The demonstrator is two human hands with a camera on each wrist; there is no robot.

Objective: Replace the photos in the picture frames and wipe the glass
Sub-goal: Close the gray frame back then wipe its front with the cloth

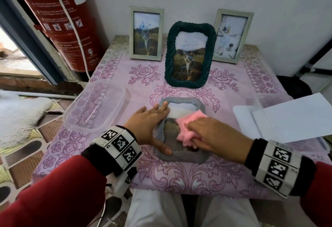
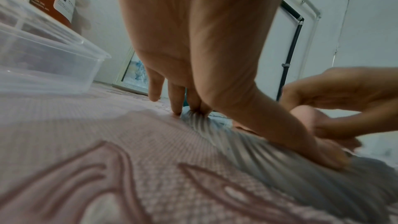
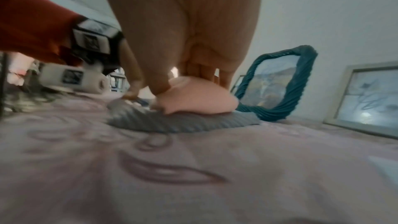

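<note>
Grey frame (image 1: 181, 156) flat; clear container (image 1: 95, 108) beside.

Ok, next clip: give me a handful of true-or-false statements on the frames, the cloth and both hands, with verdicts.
1. The grey frame lies flat on the tablecloth. True.
2. The right hand holds the pink cloth on the grey frame's glass. True.
3. The left hand is lifting the dark green frame. False: it presses flat on the grey frame's left side; the green frame stands untouched behind.
4. Three frames stand upright at the back. True: two pale frames flank the green one.
5. The clear plastic container sits to the right of the grey frame. False: it sits to its left.
</note>
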